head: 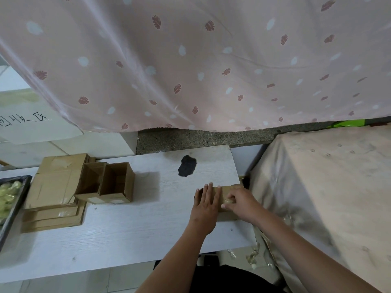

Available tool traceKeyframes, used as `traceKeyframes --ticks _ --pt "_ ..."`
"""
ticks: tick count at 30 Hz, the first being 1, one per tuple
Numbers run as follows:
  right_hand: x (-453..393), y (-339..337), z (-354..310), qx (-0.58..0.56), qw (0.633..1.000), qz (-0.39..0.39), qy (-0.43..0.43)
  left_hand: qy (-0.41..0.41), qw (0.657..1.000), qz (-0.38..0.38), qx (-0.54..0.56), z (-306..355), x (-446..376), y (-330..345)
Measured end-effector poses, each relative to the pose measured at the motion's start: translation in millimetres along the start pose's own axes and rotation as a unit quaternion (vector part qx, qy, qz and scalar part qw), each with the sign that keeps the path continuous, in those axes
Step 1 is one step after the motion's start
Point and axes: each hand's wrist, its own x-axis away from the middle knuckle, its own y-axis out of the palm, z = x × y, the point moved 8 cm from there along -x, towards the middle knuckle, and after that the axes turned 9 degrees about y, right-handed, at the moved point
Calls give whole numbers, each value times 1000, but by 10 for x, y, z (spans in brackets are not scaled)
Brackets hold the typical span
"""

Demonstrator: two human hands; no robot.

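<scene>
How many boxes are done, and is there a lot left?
Two open boxes already stand folded up. Right now the left hand presses flat on a small box while the right hand pinches a clear bit, probably tape, on it. A stack of flat cardboard waits beside the open boxes, so plenty seems left.

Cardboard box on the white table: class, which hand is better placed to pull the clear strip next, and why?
Probably right. The right hand pinches the clear strip on the cardboard box, while the left hand lies flat, steadying it.
</scene>
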Motion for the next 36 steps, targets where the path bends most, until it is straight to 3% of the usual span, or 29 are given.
traceKeyframes --ticks 14,18,36 --pt "168 10 -60 -70 997 32 -15 -13 1000 3 -7 -11 22 59" --pt "200 23 22 -114 993 25 23 -15 1000 10 -3 4 26 77" --pt "329 31 -1 -101 993 55 22 -23 1000 14 -8 6 93 88"
